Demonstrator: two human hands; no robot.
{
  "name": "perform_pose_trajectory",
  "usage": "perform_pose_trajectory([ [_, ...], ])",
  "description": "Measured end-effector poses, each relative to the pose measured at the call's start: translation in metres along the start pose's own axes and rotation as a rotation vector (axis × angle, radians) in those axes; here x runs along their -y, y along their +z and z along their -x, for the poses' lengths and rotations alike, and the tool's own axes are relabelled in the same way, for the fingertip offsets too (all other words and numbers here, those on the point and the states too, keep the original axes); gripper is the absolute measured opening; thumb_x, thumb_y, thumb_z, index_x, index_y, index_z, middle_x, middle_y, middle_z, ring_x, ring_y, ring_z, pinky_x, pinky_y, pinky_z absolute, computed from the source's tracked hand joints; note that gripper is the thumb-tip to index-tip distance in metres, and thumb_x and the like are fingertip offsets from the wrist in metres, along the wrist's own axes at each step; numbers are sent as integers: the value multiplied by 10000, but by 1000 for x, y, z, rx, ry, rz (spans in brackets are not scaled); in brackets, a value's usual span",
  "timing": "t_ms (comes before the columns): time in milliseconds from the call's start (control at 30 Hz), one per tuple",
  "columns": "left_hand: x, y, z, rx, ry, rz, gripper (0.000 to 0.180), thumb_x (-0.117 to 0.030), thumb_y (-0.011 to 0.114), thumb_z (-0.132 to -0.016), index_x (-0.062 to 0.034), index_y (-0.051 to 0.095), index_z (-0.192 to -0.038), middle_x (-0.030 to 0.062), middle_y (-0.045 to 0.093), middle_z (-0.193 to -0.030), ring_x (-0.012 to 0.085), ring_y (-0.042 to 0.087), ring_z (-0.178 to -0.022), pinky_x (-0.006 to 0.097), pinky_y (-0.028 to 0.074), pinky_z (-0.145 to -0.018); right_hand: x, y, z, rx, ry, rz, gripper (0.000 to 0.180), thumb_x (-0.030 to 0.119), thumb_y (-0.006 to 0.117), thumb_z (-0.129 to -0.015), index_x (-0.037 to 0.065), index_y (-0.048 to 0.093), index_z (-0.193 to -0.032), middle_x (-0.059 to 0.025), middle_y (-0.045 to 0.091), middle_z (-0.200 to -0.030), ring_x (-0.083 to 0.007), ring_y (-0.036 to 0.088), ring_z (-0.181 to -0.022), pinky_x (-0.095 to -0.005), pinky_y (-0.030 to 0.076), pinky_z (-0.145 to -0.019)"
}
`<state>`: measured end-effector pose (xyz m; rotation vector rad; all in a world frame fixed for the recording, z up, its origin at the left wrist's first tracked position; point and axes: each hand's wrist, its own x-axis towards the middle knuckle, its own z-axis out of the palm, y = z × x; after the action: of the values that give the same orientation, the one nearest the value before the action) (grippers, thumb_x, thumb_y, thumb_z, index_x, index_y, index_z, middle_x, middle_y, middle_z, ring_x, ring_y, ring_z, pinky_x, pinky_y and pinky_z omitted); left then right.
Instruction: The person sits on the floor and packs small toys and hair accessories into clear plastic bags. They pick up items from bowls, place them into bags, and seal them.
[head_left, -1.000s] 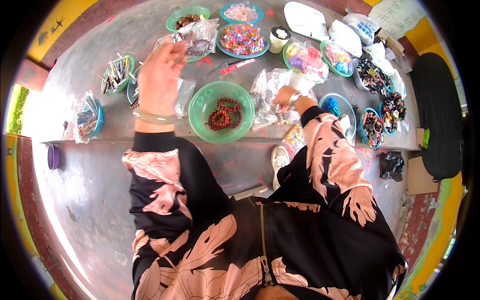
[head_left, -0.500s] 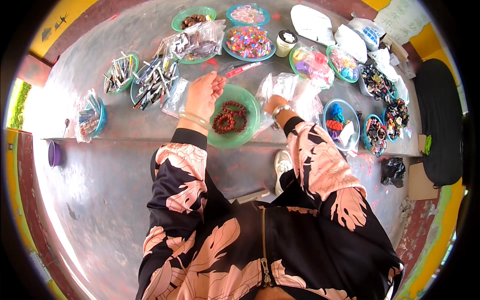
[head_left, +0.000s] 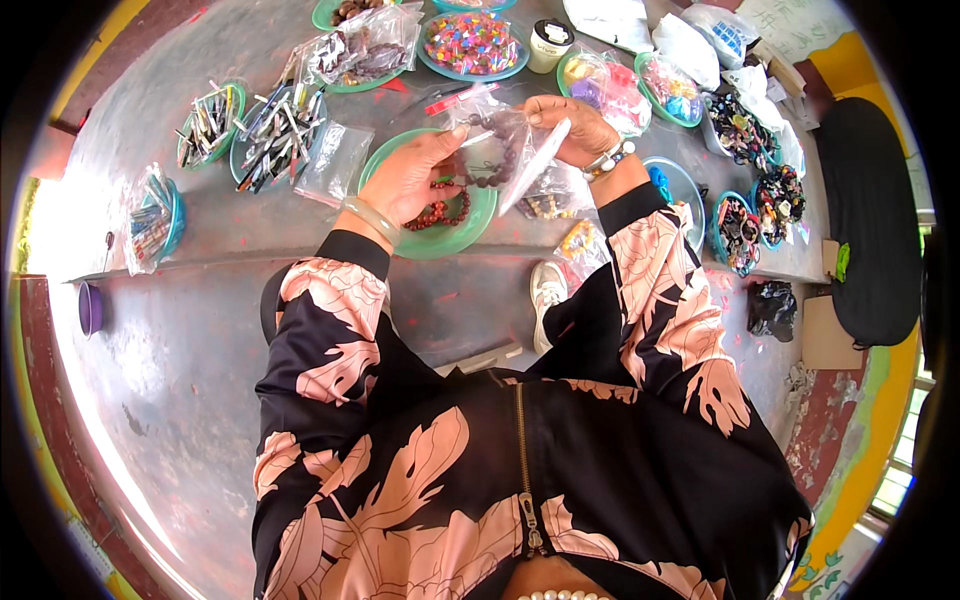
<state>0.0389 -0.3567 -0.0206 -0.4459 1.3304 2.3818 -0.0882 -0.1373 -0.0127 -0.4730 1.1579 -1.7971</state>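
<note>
Above a green plastic plate [head_left: 470, 225], a clear plastic bag [head_left: 520, 135] with a dark beaded bracelet [head_left: 507, 170] in or against it is stretched between my hands. My left hand [head_left: 412, 180] pinches its left side, thumb on top. My right hand [head_left: 575, 128] grips the other side, where a whitish flat piece [head_left: 538, 165] stands out; whether it is card or folded plastic I cannot tell. Reddish-brown beaded bracelets [head_left: 437, 215] lie in the plate, partly hidden by my left hand. More bagged beads [head_left: 550, 203] rest right of the plate.
Pens [head_left: 283, 138] fill a basket on the left, near flat clear bags [head_left: 335, 165]. Colourful small pieces [head_left: 472, 45] fill a bowl behind, beside a lidded cup [head_left: 549, 45]. Baskets of hair ties [head_left: 740, 235] stand right. The ledge drops toward my feet.
My right hand has come up from the pile of clear bags and now holds a bag with dark beads. My left hand has closed on its other side. The view has shifted slightly.
</note>
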Motion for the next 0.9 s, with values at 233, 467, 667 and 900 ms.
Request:
perform_pose_trajectory([
  [233,-6,-3,3,19,147,-214,191,-117,591,-817,-26,576,-985,30,614,-857,137,579,-724,265,459,-649,0,3,-12,51,3,23,232,85,629,-776,23,558,-988,-39,610,-860,-111,597,-778,-267,493,-709],
  [467,-10,-23,7,-247,447,-1113,215,-141,630,-719,5,604,-875,146,608,-741,267,570,-683,348,441,-632,-10,30,-24,-76,126,496,518,134,693,-722,60,488,-1192,-70,622,-968,-114,591,-845,-244,472,-690],
  [667,2,-35,11,-321,595,-1519,174,-145,615,-701,-38,627,-837,195,593,-731,365,578,-727,419,449,-643,-63,50,-48,-132,-143,1169,234,213,594,-717,100,641,-917,-128,632,-746,-271,606,-681,-378,463,-620],
  [900,12,-54,19,-298,424,-1672,231,-18,482,-717,-15,616,-906,210,593,-884,377,563,-856,439,448,-755,-105,74,-58,-196,-497,1386,87,98,551,-763,90,578,-845,-97,580,-762,-298,571,-756,-387,461,-629],
])
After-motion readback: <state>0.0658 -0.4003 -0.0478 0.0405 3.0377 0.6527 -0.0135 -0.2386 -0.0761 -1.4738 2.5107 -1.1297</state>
